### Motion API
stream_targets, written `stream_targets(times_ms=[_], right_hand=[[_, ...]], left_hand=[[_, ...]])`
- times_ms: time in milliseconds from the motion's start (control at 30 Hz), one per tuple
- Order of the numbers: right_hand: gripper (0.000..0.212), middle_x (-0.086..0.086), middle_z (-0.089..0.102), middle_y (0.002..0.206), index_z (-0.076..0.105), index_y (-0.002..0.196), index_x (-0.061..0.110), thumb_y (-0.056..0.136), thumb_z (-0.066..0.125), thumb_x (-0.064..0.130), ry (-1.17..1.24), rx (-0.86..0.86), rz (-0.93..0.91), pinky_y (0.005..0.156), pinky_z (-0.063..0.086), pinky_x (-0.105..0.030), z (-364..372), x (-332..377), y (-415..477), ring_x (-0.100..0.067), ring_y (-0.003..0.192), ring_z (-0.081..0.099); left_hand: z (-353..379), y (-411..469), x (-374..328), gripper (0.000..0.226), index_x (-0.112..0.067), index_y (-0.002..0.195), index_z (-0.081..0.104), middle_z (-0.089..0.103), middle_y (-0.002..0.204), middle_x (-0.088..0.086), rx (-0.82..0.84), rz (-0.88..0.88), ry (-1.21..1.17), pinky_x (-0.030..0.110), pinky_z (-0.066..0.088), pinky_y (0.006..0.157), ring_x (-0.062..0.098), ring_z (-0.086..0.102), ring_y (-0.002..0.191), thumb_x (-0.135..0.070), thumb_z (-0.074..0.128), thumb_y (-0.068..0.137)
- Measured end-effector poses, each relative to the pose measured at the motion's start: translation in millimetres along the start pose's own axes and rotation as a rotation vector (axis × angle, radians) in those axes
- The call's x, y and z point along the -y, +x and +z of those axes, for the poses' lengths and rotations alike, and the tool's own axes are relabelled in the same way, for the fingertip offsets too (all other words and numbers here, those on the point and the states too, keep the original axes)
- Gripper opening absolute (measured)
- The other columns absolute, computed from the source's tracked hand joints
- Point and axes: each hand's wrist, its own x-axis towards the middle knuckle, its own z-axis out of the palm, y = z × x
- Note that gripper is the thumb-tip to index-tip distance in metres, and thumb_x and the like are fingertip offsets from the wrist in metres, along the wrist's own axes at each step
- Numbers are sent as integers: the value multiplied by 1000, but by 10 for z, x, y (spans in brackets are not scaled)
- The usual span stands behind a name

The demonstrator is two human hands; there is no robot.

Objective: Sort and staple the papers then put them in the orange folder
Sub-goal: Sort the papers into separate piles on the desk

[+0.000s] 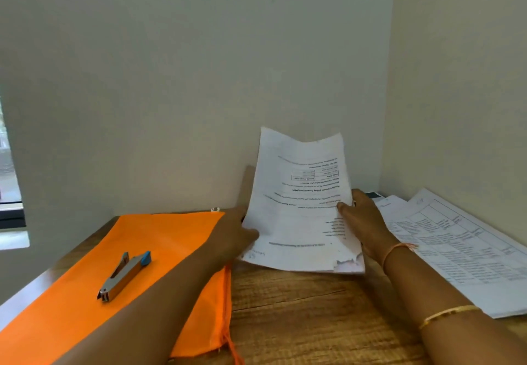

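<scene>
**Both hands holding a sheaf of papers above the desk**

The person's left hand [238, 232] and right hand [363, 218] are held apart, each gripping one side of the same sheaf of papers [299, 193]. The left thumb lies on the front face near the lower left edge. The right thumb presses the front face at the right edge. The fingers of both hands pass behind the sheets.

The sheaf is tilted, its far edge raised toward the wall [199, 79] and its near edge low over the wooden desk [299, 313]. Whether that near edge touches the desk cannot be told. The printed text reads upside down from the person's side, and the near right corner is ragged and curled.

The orange folder [159, 245] lies flat on the left part of the desk, just beside the sheaf, under the left forearm. A stapler [125, 275] with a blue end rests on top of it, well apart from both hands.

A pile of printed sheets [462, 245] bearing tables lies to the right of the right arm. The right wrist carries an orange thread [397, 248], and a gold bangle [447, 312] sits further up the forearm. Part of a window [8, 171] shows at the far left.
</scene>
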Motion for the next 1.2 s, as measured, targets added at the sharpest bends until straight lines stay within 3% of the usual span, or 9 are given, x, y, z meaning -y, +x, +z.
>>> stream_targets(times_ms=[133, 300, 433, 533, 667, 833, 967, 1100, 1200], right_hand=[[11, 3, 58, 102, 48, 108, 18, 99, 44, 14, 85, -85, -147, 59, 40, -20, -12, 68, -1, -8, 80, 55], [19, 11, 59, 97, 46, 111, 20, 100, 38, 8, 239, -73, -242, 58, 47, -13, 11, 150, -47, -3, 81, 57], [15, 2, 60, 105, 46, 110, 19, 101, 38, 10, 145, -43, -249, 62, 47, -21, 35, 102, -46, -7, 82, 58], [21, -4, 58, 118, 46, 118, 17, 100, 40, 9, 13, 46, -145, 57, 43, -16, 87, -16, -39, -10, 84, 57], [33, -6, 56, 129, 44, 129, 18, 99, 40, 6, -51, 79, -78, 57, 38, -11, 110, -84, -22, -15, 96, 51], [34, -5, 55, 129, 47, 129, 18, 98, 41, 5, 47, 55, -3, 77, 50, -27, 49, -17, 2, -22, 103, 54], [33, 0, 58, 114, 50, 120, 22, 97, 42, -1, 265, 118, 132, 86, 52, -39, 9, -2, -18, -22, 98, 57], [35, 4, 61, 98, 52, 111, 24, 96, 39, -6, 330, 194, 163, 73, 54, -36, -12, 18, -47, -18, 88, 60], [39, -4, 63, 114, 54, 110, 27, 96, 40, -6, 305, 256, 172, 90, 52, -45, 0, 31, -59, -25, 99, 61]], left_hand=[[82, 36, 2, 29, -9, 115, 51, 51, 106, 0, -214, 293, 87, 8, 36, 63, 12, 47, 95, 2, 50, 88], [131, 1, -11, 29, -15, 101, 40, 47, 87, -7, -308, 391, -27, 6, 39, 61, 10, 47, 79, 9, 46, 87], [182, 22, 61, 33, -18, 106, 32, 47, 87, -5, -229, 311, 1, 15, 43, 52, 15, 53, 75, 7, 45, 89], [194, 46, 148, 38, -18, 110, 26, 46, 94, 0, -138, 209, 55, 12, 41, 46, 11, 50, 71, 6, 46, 88], [156, 59, 179, 40, -17, 113, 26, 46, 84, -8, -126, 135, 30, 11, 41, 43, 4, 49, 65, 5, 48, 88], [30, 42, 97, 36, -16, 114, 42, 61, 98, 4, -80, -54, -312, 21, 52, 53, 14, 62, 78, 4, 52, 85], [-88, 42, 98, 44, -11, 120, 50, 64, 115, 14, 89, -206, -701, 35, 57, 67, 30, 66, 95, 13, 43, 83], [-131, 12, 108, 39, -13, 111, 55, 69, 103, 16, 202, -281, -877, 37, 59, 64, 32, 66, 90, 13, 44, 85], [-144, 7, 110, 29, -12, 112, 58, 72, 99, 16, 244, -293, -951, 45, 55, 77, 35, 66, 94, -1, 57, 85]])
